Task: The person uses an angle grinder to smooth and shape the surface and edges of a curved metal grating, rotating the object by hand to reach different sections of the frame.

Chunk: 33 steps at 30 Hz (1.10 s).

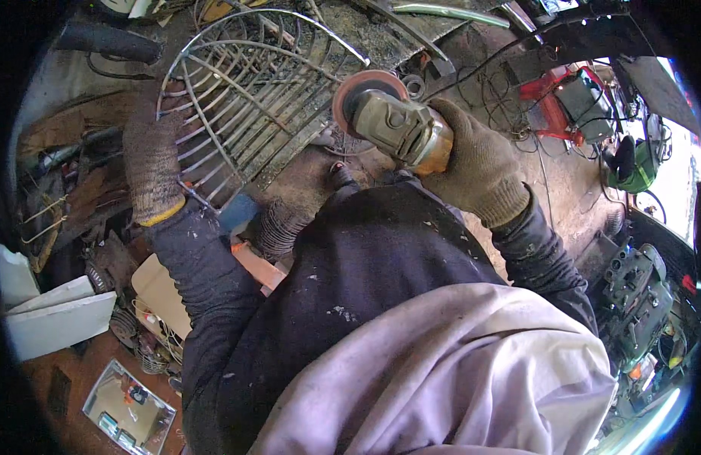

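Observation:
My right hand (479,163), in a brown knitted glove, is wrapped around the body of an angle grinder (400,129). The grinder's round reddish disc (343,106) faces the right side of a curved metal grille (214,125), with no clear contact visible. This grille has a rounded outer rim and several bent rods across it, and it lies over a slatted metal bench (290,136). At its left rim, my left hand (149,163), in a similar glove with a yellow cuff edge, closes on the metal; its fingertips are dark and partly hidden.
Cables (491,91) trail over the floor to the right, near a red and grey machine (574,98). A grey-green tool case (639,296) stands farther right. Scrap metal and white boards (58,318) crowd the left. A clear-lidded box (130,406) sits lower left.

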Available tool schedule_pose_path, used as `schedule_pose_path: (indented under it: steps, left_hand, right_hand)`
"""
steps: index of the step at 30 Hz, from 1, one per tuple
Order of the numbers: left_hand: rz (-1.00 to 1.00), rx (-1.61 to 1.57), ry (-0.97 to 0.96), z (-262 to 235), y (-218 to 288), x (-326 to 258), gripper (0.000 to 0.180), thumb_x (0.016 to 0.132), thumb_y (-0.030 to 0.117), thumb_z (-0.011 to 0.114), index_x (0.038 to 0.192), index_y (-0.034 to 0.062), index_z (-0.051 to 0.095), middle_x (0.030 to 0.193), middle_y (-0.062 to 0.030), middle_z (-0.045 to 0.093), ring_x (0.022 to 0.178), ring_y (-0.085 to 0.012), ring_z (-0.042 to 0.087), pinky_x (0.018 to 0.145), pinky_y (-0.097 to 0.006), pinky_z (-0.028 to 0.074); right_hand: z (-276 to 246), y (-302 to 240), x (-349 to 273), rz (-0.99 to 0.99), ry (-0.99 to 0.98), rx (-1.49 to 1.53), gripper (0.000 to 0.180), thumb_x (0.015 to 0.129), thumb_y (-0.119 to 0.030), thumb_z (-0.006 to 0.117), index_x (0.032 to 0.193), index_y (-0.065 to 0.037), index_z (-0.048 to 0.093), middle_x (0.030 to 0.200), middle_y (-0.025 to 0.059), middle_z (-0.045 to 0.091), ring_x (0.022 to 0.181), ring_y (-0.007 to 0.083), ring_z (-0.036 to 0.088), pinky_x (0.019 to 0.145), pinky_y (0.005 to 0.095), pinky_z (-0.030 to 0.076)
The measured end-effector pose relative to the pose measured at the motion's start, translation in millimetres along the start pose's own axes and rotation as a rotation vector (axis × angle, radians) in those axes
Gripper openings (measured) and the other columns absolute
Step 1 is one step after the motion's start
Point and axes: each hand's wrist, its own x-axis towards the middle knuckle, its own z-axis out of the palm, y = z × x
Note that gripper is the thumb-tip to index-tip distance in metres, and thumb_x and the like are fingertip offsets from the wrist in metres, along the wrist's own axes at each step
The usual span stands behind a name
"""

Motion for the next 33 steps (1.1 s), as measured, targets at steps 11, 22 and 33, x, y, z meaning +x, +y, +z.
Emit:
schedule_pose_path:
  steps: [11, 22, 33]
  left_hand:
    - [-0.025, 0.072, -0.006, 12, -17, 14, 0.057, 0.082, 0.011, 0.064, 0.138, 0.0002, 0.058, 0.124, -0.0206, 0.067, 0.107, -0.0244, 0.064, 0.096, -0.035, 0.048]
    - [-0.021, 0.555, 0.064, 11, -51, 23, 0.059, 0.088, 0.031, 0.068, 0.14, 0.0058, 0.056, 0.135, -0.0255, 0.063, 0.126, -0.0431, 0.059, 0.104, -0.047, 0.046]
    - [-0.197, 0.587, 0.121, 29, -33, 23, 0.084, 0.078, 0.059, 0.079, 0.137, 0.0029, 0.058, 0.129, -0.0276, 0.065, 0.121, -0.0453, 0.062, 0.098, -0.051, 0.05]
  right_hand:
    - [25, 40, -6, 0.094, 0.063, 0.459, 0.087, 0.065, -0.033, 0.091, 0.138, -0.006, 0.052, 0.119, 0.0197, 0.07, 0.108, 0.0375, 0.069, 0.09, 0.0438, 0.056]
    - [10, 62, 35, -0.265, -0.25, 0.747, 0.076, 0.074, -0.028, 0.086, 0.139, -0.004, 0.055, 0.135, 0.0182, 0.063, 0.123, 0.0339, 0.062, 0.108, 0.0416, 0.046]
    - [18, 85, 72, -0.326, -0.469, 0.695, 0.102, 0.062, -0.04, 0.093, 0.145, -0.003, 0.048, 0.139, 0.02, 0.059, 0.127, 0.0368, 0.058, 0.11, 0.0428, 0.044]
